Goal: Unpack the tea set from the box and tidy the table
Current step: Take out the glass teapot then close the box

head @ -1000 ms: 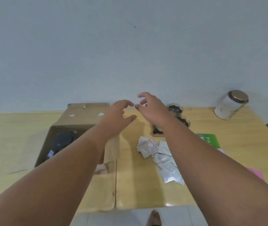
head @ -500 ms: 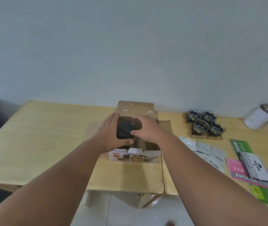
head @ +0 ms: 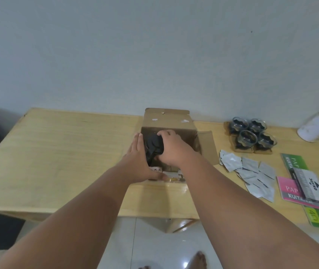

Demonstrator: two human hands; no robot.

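Observation:
An open cardboard box (head: 167, 120) stands at the middle of the wooden table (head: 67, 152). Inside it is a black teapot (head: 153, 146). My left hand (head: 139, 160) presses flat against the teapot's left side. My right hand (head: 171, 148) grips it from the top and right. The pot's lower part is hidden in the box. Several glass cups (head: 251, 135) with dark inserts sit on a small tray to the right of the box.
Several silver sachets (head: 251, 171) lie scattered right of the box. Pink and green paper pads (head: 300, 191) with a grey packet on top lie at the right edge. A white jar with a gold lid (head: 317, 128) stands far right. Tiled floor below.
Both hands came down from above the table into the box and closed around the black teapot. The view swung left and down, so the box now sits in the middle.

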